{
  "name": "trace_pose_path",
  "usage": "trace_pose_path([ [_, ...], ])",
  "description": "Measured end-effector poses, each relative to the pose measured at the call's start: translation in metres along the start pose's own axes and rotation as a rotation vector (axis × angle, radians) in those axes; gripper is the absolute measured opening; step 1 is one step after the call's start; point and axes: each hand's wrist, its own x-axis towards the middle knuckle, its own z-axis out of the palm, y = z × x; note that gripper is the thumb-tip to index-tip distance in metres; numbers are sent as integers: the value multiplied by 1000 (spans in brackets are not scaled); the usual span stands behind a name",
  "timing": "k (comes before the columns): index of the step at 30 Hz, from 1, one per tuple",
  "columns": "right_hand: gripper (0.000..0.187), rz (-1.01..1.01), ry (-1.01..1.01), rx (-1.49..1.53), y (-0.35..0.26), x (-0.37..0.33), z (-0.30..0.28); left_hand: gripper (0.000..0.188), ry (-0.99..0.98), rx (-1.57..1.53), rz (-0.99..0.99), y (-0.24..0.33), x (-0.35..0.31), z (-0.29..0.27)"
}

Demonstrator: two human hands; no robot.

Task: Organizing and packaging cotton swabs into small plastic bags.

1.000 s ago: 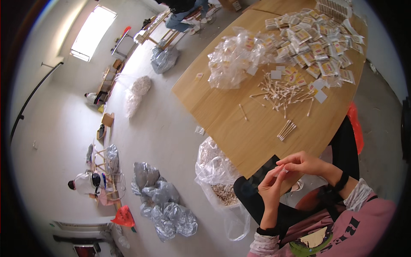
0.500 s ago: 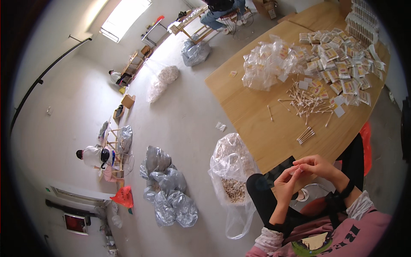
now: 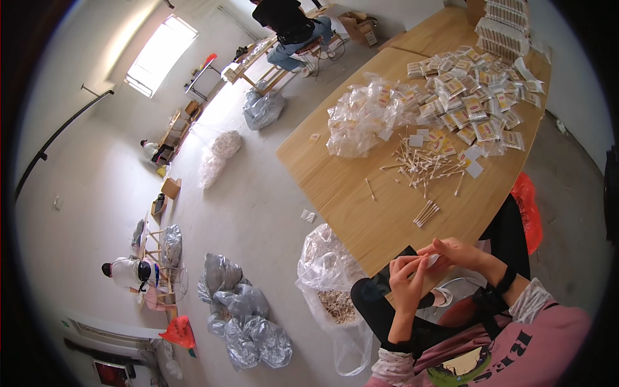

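Close together at the near edge of the table, my left hand (image 3: 406, 278) and my right hand (image 3: 456, 253) meet at the fingertips. A small whitish piece (image 3: 432, 260), thin and perhaps of plastic or paper, is pinched between them. Beyond my hands a short row of cotton swabs (image 3: 426, 213) lies side by side on the wooden table (image 3: 361, 226). Farther off is a loose heap of cotton swabs (image 3: 422, 161), with white and yellow cards (image 3: 440, 142) next to it. One lone swab (image 3: 369, 189) lies to the left.
Clear plastic bags (image 3: 361, 116) are piled on the table beside many filled swab packets (image 3: 474, 106); stacked packets (image 3: 503, 29) stand behind. A large clear sack (image 3: 322, 258) sits on the floor left of my knee, near grey sacks (image 3: 248, 316). Other people (image 3: 290, 26) work at far tables.
My view has shifted, so the table appears farther left and lower. A small whitish piece now shows between my fingers, where earlier my fingertips hid any such thing.
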Motion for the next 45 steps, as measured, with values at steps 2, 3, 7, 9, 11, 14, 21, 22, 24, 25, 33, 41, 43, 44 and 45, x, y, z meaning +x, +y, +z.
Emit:
trace_pose_path([
  [2, 80, 19, 9, 15, -1, -3, -2, 13, 36, 147, 116, 15, 0, -1],
  [3, 82, 29, -7, 65, 1, -2, -4, 13, 30, 145, 119, 15, 0, 2],
  [7, 84, 42, 8, 46, 4, 3, -8, 25, -57, -132, 24, -1, -8, 0],
  [9, 77, 34, 7, 121, 12, 7, -14, 33, -94, -285, -55, -6, -6, 1],
  [11, 70, 39, -17, 188, 13, 4, -9, 36, -114, -327, -74, -18, -8, -3],
  [14, 53, -183, -75, 56, 9, 2, -4, 34, -112, -348, -99, -19, -4, -4],
  [21, 29, -304, 136, -54, 19, 2, 4, 25, -29, -407, -167, -16, -5, 9],
  [22, 24, -350, 173, -45, 19, 7, 5, 23, 12, -367, -126, -17, -4, 10],
  [24, 20, -341, 235, -75, 15, 5, 8, 18, 88, -308, -111, -14, -4, 16],
  [25, 17, -313, 303, -93, 15, 1, 10, 18, 88, -308, -116, -11, -7, 18],
  [33, 11, -375, 335, -96, 16, 3, 9, 15, 119, -476, -145, -14, -5, 21],
  [41, 6, -429, 373, -176, 3, 1, 10, 17, 115, -404, -146, -9, 2, 15],
  [43, 6, -441, 394, -251, 3, 0, 12, 17, 146, -308, -95, 3, -3, 11],
  [44, 5, -450, 417, -319, 5, -3, 15, 17, 151, -312, -98, 0, -6, 13],
  [45, 5, -447, 413, -324, 9, -5, 14, 18, 142, -318, -115, -7, -7, 16],
])
